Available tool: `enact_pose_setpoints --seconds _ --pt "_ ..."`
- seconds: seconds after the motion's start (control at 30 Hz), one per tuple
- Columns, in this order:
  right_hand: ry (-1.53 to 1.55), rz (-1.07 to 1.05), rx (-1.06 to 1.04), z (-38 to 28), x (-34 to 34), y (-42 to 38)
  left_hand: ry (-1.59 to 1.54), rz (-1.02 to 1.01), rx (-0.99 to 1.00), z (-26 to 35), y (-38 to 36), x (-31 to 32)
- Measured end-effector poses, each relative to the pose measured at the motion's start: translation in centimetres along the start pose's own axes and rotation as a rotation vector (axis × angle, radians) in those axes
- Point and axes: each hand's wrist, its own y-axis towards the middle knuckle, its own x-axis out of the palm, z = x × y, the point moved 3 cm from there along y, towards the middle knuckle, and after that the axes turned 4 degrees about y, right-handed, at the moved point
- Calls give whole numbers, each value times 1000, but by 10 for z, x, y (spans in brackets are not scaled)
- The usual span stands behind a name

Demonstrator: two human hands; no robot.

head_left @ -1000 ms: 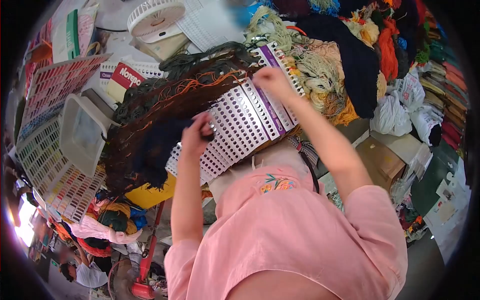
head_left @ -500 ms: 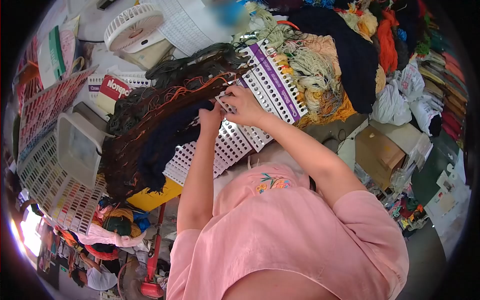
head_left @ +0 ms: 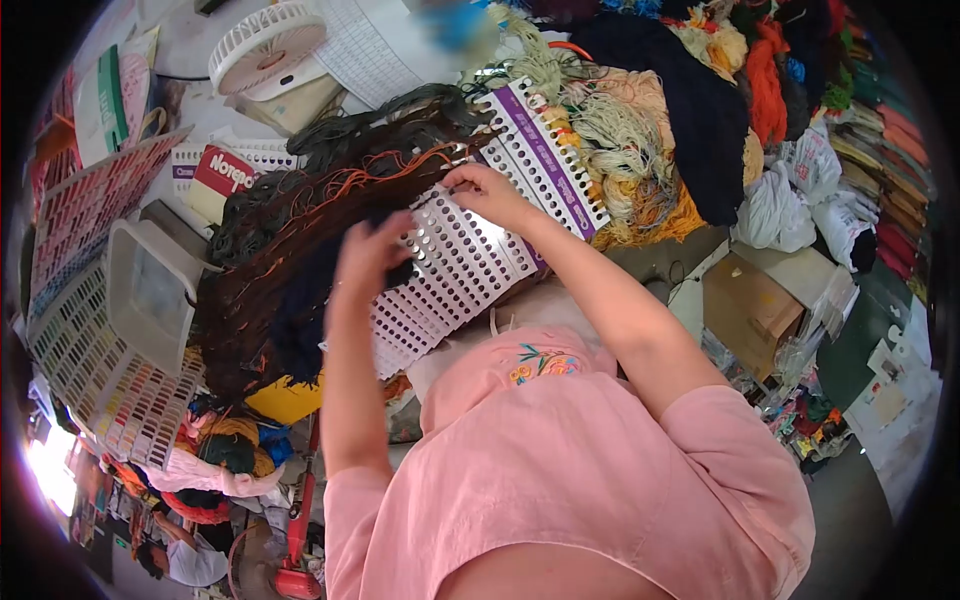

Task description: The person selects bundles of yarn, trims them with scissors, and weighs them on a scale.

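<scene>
While half a second ago both hands met at one hole, our left hand point(head_left: 368, 252) has now drawn back, pinching dark navy yarn point(head_left: 300, 310) — our right hand point(head_left: 487, 190) pins an orange strand just above, on the white perforated plastic card point(head_left: 450, 270). Two hands, one card, one small white fan point(head_left: 265, 45).

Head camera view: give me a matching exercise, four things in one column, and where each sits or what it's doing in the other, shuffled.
Things:
1. left hand
2. right hand
3. white fan
4. cardboard box

Places or states:
A. lying at the top left, behind the yarn
B. fingers on the upper part of the perforated card
C. against the dark blue yarn
D. at the right, below the white bags

Pairs: 1-C, 2-B, 3-A, 4-D
</scene>
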Motion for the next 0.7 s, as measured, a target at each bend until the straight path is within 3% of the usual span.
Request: enact_pose_setpoints --seconds 0.03,0.07,0.1,0.13,0.17,0.2,0.23,0.3,0.33,0.4,0.47,0.53,0.6,0.63,0.67,0.7 --pt "-41 -2 16 -2 -1 0 -90 10 -14 11 -16 -39" --pt "-37 0 6 -2 -1 1 -324 24 52 3 -21 -100" --pt "-31 -4 -6 -3 1 2 -690 -99 211 -18 -13 -169" --pt "-113 -11 -16 -3 1 3 -1001 324 111 -58 -13 -244" --pt "-161 -15 -38 -3 2 3 -965 616 115 -70 -33 -260" --pt "-210 -16 -61 -2 3 5 -995 575 132 -81 -50 -281" --pt "-251 -13 -75 0 4 5 -679 572 185 -59 -74 -248" --pt "-364 23 -58 -9 10 2 -474 399 161 -39 -86 -193" --pt "-382 88 -188 -6 15 2 -477 286 165 -44 -81 -166" --pt "-376 66 -244 -26 32 -8 -591 62 135 -38 -77 -96" --pt "-240 -48 -170 -49 54 -21 -679 -253 187 -25 -79 -49" --pt "44 -171 -79 -66 78 -31 -746 -294 151 -22 -75 -34" --pt "422 -282 226 -93 95 -47 -735 -351 185 -17 -76 -26" --pt "450 -301 94 -86 99 -46 -693 -459 226 -10 -81 -21" --pt "350 -294 83 -90 99 -48 -740 -343 167 -8 -85 -18" --pt "250 -286 71 -94 99 -50 -731 -365 171 -6 -88 -17"
